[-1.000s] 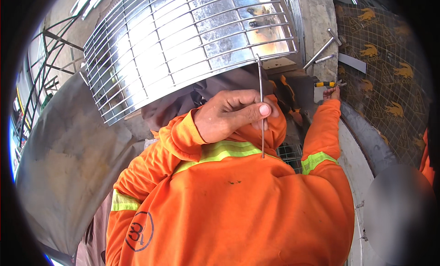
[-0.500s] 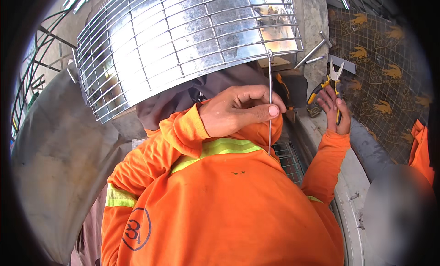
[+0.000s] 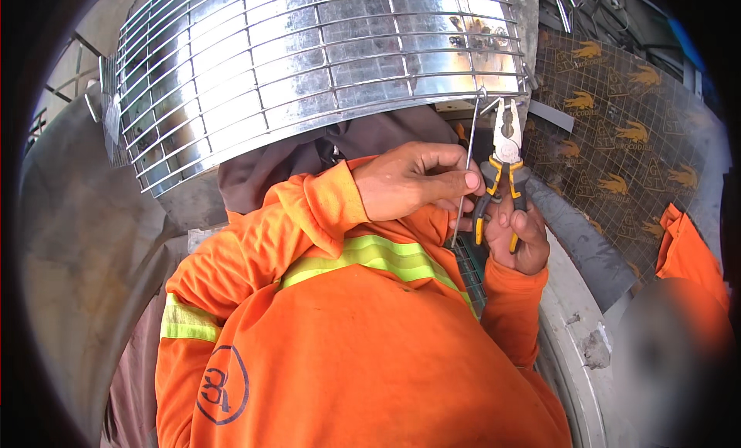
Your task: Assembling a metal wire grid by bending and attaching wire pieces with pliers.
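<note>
My left hand point(image 3: 421, 178) pinches a thin metal rod point(image 3: 472, 139) between thumb and fingers. The rod's upper end is bent into a small loop at the lower right edge of a wire mesh point(image 3: 154, 101); whether the loop is fully closed I cannot tell. Behind the mesh lies a shiny curved metal sheet point(image 3: 285, 70). My right hand point(image 3: 526, 236) holds combination pliers point(image 3: 507, 148) by their black and yellow handles. Their jaws point up, slightly parted, just right of the loop. Whether they touch it is unclear.
A dark board point(image 3: 579, 147) with a yellow-brown print lies to the right, with a narrow grey strip point(image 3: 552, 117) at its edge. A pale ledge point(image 3: 567, 309) runs beside my right arm. Orange fabric point(image 3: 683, 243) shows at the far right. A grey cover point(image 3: 85, 232) hangs at left.
My right hand has brought the pliers left, from over the board's edge to beside the rod's loop. The rod leans more, and the view has shifted slightly.
</note>
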Motion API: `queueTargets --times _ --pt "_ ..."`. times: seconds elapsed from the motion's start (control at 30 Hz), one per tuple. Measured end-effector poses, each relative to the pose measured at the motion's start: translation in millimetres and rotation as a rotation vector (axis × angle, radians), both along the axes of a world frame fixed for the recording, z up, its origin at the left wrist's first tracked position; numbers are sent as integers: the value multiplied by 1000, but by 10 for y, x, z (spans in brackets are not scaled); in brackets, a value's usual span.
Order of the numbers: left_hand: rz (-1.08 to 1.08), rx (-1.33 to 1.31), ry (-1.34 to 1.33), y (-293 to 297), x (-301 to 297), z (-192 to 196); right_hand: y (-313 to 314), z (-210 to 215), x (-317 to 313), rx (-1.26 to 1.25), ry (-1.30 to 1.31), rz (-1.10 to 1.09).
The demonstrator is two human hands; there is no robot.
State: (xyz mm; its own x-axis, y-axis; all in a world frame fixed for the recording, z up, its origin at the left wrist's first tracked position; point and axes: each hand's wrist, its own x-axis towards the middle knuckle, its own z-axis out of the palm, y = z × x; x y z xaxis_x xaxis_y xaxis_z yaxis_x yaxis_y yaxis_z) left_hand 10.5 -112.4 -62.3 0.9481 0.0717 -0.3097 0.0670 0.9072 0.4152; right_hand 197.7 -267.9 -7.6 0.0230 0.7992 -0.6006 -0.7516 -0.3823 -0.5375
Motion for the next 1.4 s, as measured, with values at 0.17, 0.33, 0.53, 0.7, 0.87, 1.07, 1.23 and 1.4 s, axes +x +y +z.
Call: queueTargets --times 0.17,0.33,0.53,0.7,0.87,1.07,1.23,1.4 --pt "47 147 -11 -51 4 -121 180 336 -103 -226 -708 105" --pt "-34 102 -69 -4 -4 -135 246 651 -86 -319 -1092 275" --pt "-63 101 -44 9 -3 -137 245 808 -42 -334 -718 228" --pt "-81 167 -13 33 -30 -149 194 790 -76 -263 -80 118" --pt "-67 146 -14 26 -37 -175 189 709 -99 -210 141 59" --pt "-53 142 10 27 -49 -164 241 586 -105 -183 299 28" --pt "-65 146 15 30 -47 -161 215 522 -189 -203 372 -81" --pt "-29 143 43 13 -36 -88 216 496 -204 -251 323 -147"
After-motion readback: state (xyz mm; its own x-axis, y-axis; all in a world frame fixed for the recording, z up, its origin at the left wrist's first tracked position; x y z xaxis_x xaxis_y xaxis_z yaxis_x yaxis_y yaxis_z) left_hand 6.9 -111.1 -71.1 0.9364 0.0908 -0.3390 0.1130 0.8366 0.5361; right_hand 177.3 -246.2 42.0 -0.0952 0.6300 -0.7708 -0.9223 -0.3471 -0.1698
